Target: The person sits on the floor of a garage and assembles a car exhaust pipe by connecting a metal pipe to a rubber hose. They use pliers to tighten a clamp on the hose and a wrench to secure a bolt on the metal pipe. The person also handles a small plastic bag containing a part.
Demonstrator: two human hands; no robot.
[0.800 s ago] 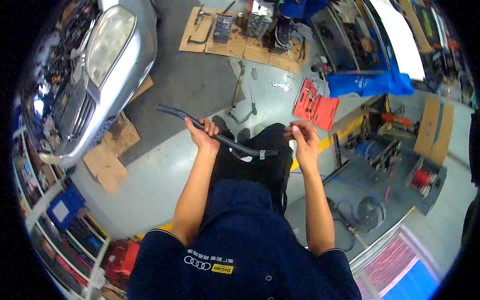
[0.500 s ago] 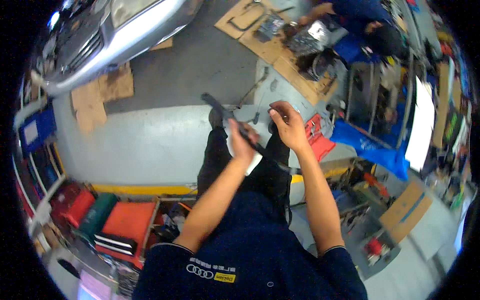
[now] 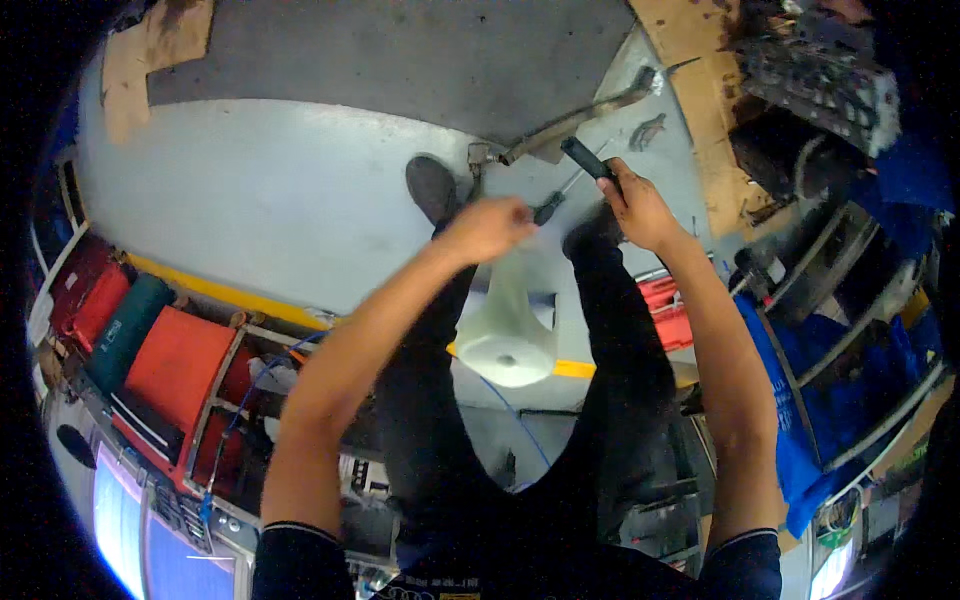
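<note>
My left hand (image 3: 492,230), smeared by motion, is closed at the upper end of a pale, translucent white sheet (image 3: 510,280). This sheet stretches up from a white roll (image 3: 508,358) with a hole in its end, between my legs. Its fingertips are blurred. My right hand (image 3: 640,205) is wrapped round a black rod-shaped thing (image 3: 588,158); its kind cannot be made out, and its lower part is hidden by the hand. Just left of it, a dark-handled screwdriver (image 3: 550,207) lies on the floor near my feet.
Beyond my feet lies a bent metal bar (image 3: 575,122). Stained cardboard (image 3: 710,130) with dark greasy parts (image 3: 820,90) lies at the far right. Red and green cases (image 3: 180,360) stand at the left by a yellow floor line (image 3: 220,292). Blue cloth (image 3: 790,420) hangs at the right.
The black rod-shaped thing has passed from my left hand to my right. My left hand now draws the white sheet up. The view has shifted, and the car has left it.
</note>
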